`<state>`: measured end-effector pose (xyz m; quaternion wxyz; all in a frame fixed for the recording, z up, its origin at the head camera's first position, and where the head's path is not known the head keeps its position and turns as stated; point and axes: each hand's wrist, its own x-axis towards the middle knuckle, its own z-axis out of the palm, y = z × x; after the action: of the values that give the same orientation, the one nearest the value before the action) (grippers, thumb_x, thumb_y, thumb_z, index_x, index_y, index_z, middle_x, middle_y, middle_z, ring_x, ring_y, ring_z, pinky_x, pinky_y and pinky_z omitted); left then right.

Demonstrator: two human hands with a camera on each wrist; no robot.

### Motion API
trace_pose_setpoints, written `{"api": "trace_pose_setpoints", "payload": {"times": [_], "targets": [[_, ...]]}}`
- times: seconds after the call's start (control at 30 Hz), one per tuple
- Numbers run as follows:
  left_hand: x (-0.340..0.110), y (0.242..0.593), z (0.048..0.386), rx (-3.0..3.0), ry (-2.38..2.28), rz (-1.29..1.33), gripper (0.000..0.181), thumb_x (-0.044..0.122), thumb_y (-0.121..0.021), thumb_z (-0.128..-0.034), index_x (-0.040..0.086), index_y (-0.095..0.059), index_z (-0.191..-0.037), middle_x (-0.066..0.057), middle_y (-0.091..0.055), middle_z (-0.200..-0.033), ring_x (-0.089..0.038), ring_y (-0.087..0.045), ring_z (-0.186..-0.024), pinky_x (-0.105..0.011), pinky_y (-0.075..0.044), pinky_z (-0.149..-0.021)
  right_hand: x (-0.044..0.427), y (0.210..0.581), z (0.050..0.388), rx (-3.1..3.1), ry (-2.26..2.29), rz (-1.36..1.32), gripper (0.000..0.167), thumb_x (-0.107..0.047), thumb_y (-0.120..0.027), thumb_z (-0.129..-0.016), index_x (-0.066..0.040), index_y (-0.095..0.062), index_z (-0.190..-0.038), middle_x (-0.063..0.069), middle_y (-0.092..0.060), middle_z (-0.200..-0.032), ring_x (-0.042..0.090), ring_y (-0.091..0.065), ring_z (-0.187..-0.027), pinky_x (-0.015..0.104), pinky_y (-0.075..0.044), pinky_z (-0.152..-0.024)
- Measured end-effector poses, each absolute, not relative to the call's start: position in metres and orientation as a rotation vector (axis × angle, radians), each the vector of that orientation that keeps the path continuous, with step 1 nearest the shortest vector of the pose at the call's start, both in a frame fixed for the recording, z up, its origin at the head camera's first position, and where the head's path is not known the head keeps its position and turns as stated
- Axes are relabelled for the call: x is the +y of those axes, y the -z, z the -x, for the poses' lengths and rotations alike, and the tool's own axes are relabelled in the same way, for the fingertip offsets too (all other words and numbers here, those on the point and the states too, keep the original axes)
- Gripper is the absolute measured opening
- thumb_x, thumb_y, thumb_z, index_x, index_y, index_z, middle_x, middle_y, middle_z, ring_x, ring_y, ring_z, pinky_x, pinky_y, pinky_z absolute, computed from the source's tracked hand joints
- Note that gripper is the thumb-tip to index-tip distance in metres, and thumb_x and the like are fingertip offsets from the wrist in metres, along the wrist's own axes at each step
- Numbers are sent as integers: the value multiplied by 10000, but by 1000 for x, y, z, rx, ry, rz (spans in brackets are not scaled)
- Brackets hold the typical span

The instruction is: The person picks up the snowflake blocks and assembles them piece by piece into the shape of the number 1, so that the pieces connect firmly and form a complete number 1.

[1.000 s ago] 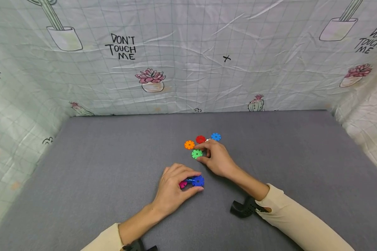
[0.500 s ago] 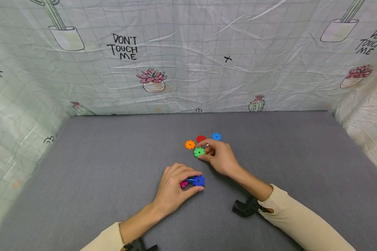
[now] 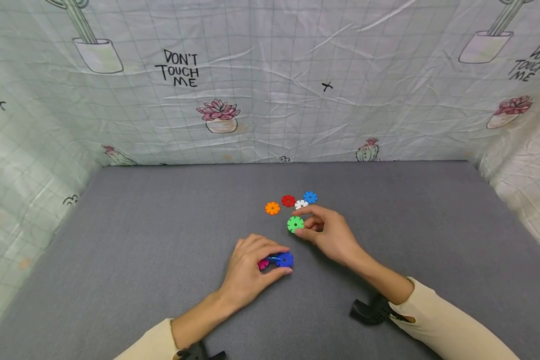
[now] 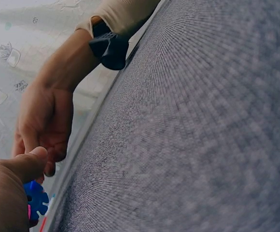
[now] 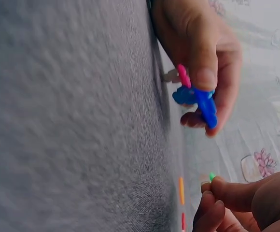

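Note:
My left hand (image 3: 247, 270) holds a small joined set of notched plastic discs. A dark blue disc (image 3: 285, 259) faces up between thumb and fingers, with a pink disc (image 3: 263, 264) nearer the palm. In the right wrist view another blue disc (image 5: 184, 95) shows in the same set. Just beyond, my right hand (image 3: 330, 232) pinches a green notched disc (image 3: 295, 224) between thumb and fingers. Only a green edge is visible in the right wrist view. The left wrist view has the blue disc (image 4: 37, 199) partly behind the left thumb.
Past the right hand lie an orange disc (image 3: 272, 208), a red disc (image 3: 288, 201), a white disc (image 3: 301, 204) and a light blue disc (image 3: 310, 197). They rest on a grey cloth-covered table (image 3: 162, 215). A printed curtain (image 3: 270, 100) hangs at the back and sides.
My right hand has picked up the green disc and brought it right and slightly nearer. The white disc, mostly covered before, now shows. My left hand has stayed in place.

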<state>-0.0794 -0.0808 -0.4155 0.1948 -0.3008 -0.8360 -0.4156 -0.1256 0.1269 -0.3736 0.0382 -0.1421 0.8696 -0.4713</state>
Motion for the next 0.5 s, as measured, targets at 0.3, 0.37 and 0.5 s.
{"api": "trace_pose_setpoints", "payload": {"times": [0.3, 0.37, 0.5], "targets": [[-80, 416, 80, -2340, 1153, 837, 340, 323, -851, -711, 163, -744, -992, 106, -673, -950, -75, -540, -935, -296, -353, -741, 139, 368, 104, 2621, 1461, 459, 286, -189, -739, -853, -217, -664, -1127, -55, -663, -777, 156, -558, -625, 271, -407, -544], [-80, 416, 80, -2338, 1155, 836, 339, 319, -852, -710, 163, -744, -990, 105, -673, -947, -75, -541, -933, -296, -353, -741, 141, 367, 101, 2609, 1472, 468, 281, -186, -740, -851, -229, -665, -1119, -56, -665, -780, 158, -564, -622, 271, -411, -538], [-81, 416, 79, -2342, 1162, 833, 335, 317, -851, -713, 162, -744, -990, 108, -672, -943, -68, -538, -931, -294, -352, -742, 143, 364, 96, 2586, 1474, 462, 280, -187, -747, -845, -262, -665, -1103, -50, -670, -774, 156, -572, -620, 270, -422, -541]]}}
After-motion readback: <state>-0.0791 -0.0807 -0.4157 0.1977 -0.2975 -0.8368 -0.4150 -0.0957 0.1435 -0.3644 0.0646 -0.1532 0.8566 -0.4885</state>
